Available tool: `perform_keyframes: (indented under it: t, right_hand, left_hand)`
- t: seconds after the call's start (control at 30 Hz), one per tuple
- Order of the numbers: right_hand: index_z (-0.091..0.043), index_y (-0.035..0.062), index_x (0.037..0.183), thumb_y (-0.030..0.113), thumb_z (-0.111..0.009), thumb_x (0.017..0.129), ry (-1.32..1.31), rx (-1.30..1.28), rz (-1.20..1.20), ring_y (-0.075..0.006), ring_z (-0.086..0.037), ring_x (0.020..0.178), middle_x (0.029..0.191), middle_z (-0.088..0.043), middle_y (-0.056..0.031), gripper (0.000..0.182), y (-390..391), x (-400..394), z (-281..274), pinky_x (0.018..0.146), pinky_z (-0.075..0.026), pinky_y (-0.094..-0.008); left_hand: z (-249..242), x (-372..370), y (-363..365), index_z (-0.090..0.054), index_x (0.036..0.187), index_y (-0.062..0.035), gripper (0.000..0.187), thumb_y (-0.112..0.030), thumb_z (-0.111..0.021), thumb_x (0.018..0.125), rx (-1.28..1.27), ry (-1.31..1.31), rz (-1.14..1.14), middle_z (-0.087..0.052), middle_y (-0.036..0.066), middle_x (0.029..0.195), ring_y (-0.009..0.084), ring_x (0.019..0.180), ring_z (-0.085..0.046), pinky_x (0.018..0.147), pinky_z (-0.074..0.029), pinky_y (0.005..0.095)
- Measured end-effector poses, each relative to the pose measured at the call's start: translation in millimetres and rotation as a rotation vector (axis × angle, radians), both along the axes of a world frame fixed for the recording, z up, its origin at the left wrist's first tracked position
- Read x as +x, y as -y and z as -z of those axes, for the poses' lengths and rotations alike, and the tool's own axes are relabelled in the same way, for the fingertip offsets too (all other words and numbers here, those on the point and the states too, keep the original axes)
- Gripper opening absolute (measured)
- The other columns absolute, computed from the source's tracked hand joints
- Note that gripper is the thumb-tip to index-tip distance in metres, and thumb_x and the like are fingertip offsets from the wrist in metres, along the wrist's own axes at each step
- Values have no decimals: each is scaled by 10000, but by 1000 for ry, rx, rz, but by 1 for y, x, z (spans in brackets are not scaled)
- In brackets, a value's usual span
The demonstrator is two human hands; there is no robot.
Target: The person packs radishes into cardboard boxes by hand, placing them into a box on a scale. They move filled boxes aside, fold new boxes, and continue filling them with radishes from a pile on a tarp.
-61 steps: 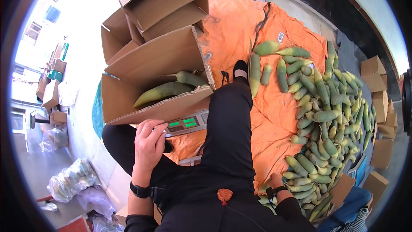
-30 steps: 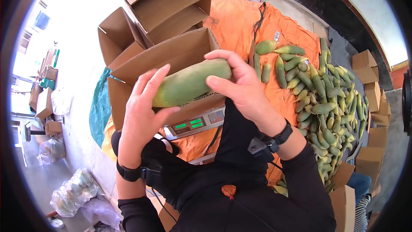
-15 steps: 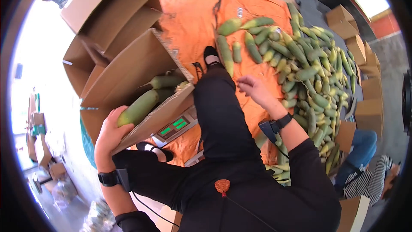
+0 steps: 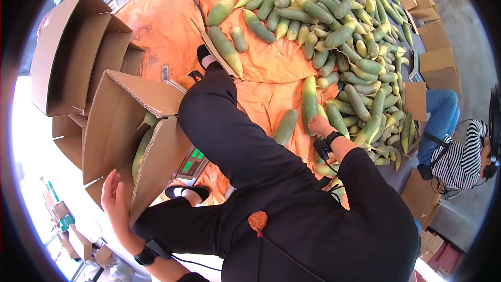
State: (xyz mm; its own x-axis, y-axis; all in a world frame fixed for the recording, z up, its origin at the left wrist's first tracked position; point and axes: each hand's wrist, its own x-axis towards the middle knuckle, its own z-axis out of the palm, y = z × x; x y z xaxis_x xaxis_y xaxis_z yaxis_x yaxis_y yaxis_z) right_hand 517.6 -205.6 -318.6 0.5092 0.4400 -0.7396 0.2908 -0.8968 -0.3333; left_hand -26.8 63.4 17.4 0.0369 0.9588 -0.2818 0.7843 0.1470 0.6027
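My left hand [image 4: 116,198] is open at the near left side of a cardboard box [image 4: 159,164], fingers raised and apart, holding nothing. Inside the box lie green radishes [image 4: 142,152], partly hidden by its walls. My right hand [image 4: 321,125] is closed, its fingers curled, over the near edge of the radish pile [image 4: 360,68]. In this view it overlaps the lower part of a long green radish [image 4: 309,96]; I cannot make out whether it grips anything. Another radish [image 4: 286,126] lies just left of that hand on the orange sheet [image 4: 261,107].
A scale with a green display [image 4: 194,161] sits beside the box. More open cardboard boxes [image 4: 78,47] stand at the left, others [image 4: 438,65] along the right. A person in a striped top [image 4: 456,149] is at the right edge.
My left hand has let go of the radish in the box and opened. My right hand has moved down, nearer the pile, and closed. My view has turned toward the right.
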Motion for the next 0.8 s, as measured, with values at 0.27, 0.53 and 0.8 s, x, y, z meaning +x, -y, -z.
perform_keyframes:
  t: [0.27,0.53,0.8]
  right_hand:
    - [-628,-15,1032,289,-704,788,-252,-197,72,-289,-669,844,895,-675,-183,397,-30,-25,-4,736,-525,-408]
    - [-289,-49,1369,370,-777,710,-87,-77,153,-336,-555,1175,1251,-554,-249,921,-59,-50,16,978,-455,-379]
    - [-306,45,1382,333,-834,636,9,-144,234,-373,-519,1194,1331,-462,-248,958,-76,-53,31,970,-475,-433]
  left_hand:
    - [1,25,43,-608,1177,15,258,-53,-523,943,339,-20,-67,-636,105,1089,190,1015,-603,886,-465,289]
    - [8,41,48,-617,1159,15,247,-70,-506,956,451,-29,-82,-636,100,1037,188,966,-594,844,-453,280]
    - [11,48,45,-638,1120,10,225,-70,-497,965,506,-56,-117,-641,75,943,161,884,-600,783,-459,265]
